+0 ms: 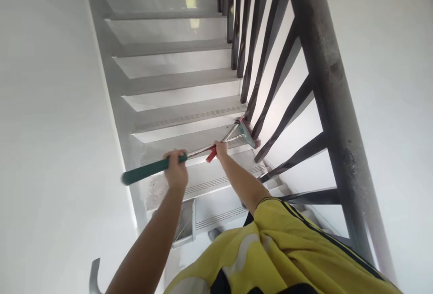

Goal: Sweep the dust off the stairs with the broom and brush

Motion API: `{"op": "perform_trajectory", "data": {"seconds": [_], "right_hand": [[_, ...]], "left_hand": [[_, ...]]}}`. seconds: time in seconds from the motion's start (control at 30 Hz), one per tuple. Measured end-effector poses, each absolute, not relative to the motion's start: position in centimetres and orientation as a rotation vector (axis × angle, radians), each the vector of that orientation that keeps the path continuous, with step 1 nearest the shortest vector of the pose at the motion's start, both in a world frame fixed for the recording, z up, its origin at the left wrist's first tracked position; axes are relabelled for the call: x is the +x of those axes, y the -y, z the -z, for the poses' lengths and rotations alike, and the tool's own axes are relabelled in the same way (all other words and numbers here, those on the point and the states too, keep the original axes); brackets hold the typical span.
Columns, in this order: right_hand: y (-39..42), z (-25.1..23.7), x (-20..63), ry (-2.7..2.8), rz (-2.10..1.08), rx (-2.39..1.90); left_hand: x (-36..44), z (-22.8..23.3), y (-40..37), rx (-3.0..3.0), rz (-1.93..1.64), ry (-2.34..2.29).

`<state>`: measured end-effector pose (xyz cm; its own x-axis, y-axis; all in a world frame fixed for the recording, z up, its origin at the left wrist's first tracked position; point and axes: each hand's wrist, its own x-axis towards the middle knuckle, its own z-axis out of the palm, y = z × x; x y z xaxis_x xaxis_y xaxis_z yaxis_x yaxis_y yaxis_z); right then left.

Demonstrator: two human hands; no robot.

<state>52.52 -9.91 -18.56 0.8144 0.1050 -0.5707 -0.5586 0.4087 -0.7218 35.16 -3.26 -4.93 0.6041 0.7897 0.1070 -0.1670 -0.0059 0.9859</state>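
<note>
My left hand (176,170) is closed round the green grip of a broom (149,171), whose grip end points left. Its thin metal shaft runs right to a teal head with reddish-brown bristles, low against the stair edge by the balusters. My right hand (222,149) is closed farther along, where the shaft meets a second, thinner tool with a red handle (211,154). That tool's metal rod slants up beside the broom head and ends in a small red part. I cannot tell exactly how the two tools sit in the right hand.
Grey stair treads with white risers (179,91) stretch ahead. A dark railing with slanted balusters (291,100) lines the right side; a white wall (50,104) stands left. Dusty debris (157,190) lies on a nearby tread. A grey curved object (94,276) shows at lower left.
</note>
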Motion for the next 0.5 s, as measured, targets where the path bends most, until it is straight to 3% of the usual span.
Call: {"op": "perform_trajectory", "data": {"seconds": [0.17, 0.5], "right_hand": [[8.0, 20.5, 52.2, -0.454, -0.551, -1.2], [-4.0, 16.7, 38.2, -0.259, -1.102, -1.13]], "left_hand": [[33.2, 6.5, 5.0, 1.195, -0.967, -0.726], [18.9, -2.6, 5.7, 1.36, -1.415, -1.16]]}}
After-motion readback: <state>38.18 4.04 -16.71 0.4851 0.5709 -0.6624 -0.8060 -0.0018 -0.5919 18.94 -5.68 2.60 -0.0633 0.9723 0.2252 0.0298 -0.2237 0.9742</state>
